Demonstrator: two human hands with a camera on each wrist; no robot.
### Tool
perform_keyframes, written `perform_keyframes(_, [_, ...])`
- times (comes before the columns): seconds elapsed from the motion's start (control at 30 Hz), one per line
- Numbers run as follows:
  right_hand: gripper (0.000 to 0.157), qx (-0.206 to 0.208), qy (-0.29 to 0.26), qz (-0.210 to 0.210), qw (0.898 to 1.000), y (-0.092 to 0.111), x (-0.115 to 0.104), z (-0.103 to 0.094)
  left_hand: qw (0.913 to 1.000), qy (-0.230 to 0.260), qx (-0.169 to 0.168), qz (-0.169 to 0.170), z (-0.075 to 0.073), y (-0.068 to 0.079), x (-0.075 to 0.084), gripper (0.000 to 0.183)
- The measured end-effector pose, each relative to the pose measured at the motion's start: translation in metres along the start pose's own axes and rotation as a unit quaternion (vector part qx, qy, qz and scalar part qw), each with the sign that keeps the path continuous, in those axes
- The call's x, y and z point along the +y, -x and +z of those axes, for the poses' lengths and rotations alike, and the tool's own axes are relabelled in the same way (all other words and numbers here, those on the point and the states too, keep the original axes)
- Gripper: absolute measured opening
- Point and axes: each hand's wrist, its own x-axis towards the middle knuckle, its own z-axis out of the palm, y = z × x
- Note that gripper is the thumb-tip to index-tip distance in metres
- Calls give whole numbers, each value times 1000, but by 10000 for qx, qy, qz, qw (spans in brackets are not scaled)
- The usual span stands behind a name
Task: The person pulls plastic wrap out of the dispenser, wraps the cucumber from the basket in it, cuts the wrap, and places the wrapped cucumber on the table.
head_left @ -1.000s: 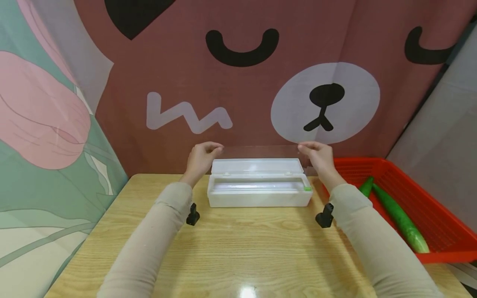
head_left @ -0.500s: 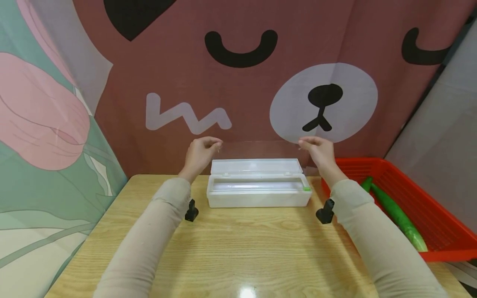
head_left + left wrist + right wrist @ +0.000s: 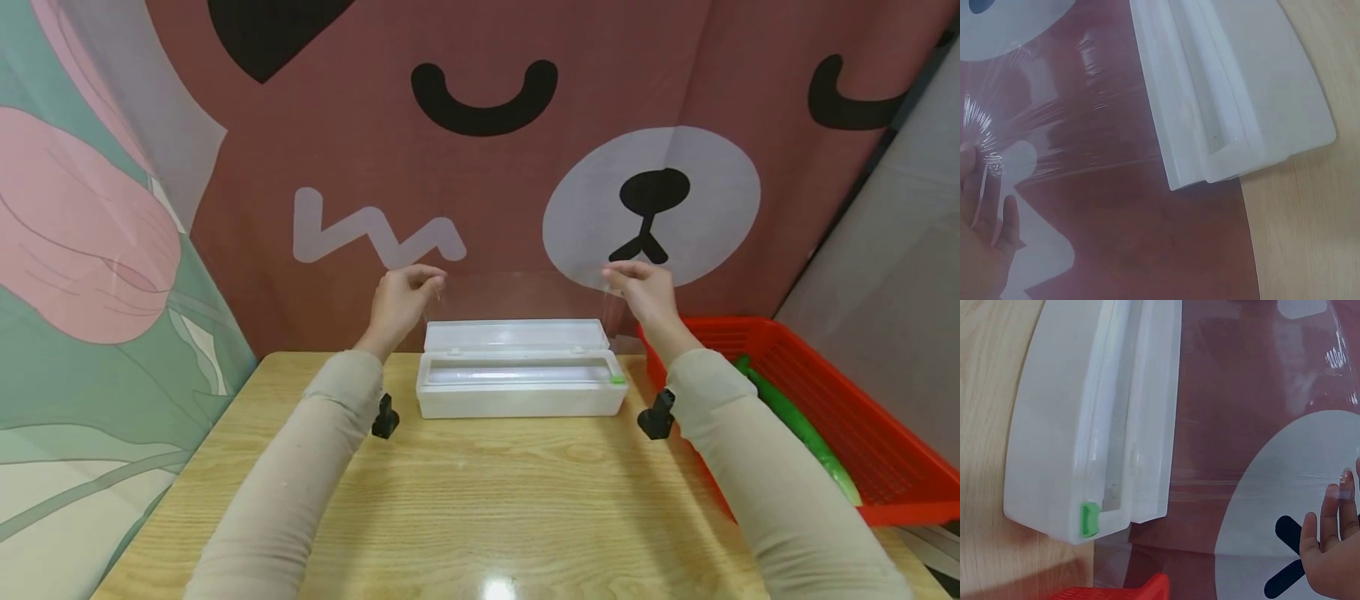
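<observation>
A white cling film dispenser point(image 3: 522, 402) lies lengthwise near the back of the table, its lid point(image 3: 517, 336) tipped back and the film roll point(image 3: 517, 375) visible inside. From it a clear sheet of cling film point(image 3: 1085, 119) stretches up and away, wrinkled near the fingers. My left hand point(image 3: 400, 302) pinches the sheet's left upper corner above the box. The opposite corner is pinched by my right hand point(image 3: 648, 302), at about the same height. A green slider point(image 3: 1089, 519) sits at the dispenser's right end.
To the right stands a red plastic basket point(image 3: 892, 492) with a long green cucumber point(image 3: 810, 442) in it, partly hidden by my right sleeve. A brown curtain point(image 3: 360, 150) printed with a bear face hangs behind the wooden table point(image 3: 480, 492).
Both hands have risen a little, drawing the cling film higher above the dispenser. The box has stayed in place.
</observation>
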Motion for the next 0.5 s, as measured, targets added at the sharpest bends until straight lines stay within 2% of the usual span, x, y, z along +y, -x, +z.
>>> perform_keyframes(0.27, [42, 89, -2, -153, 9998, -3, -6, -2, 9994, 220, 258, 60, 0, -7, 5, 24])
perform_keyframes(0.5, [40, 165, -61, -241, 9996, -4, -12, -5, 9989, 258, 355, 146, -2, -12, 9, 24])
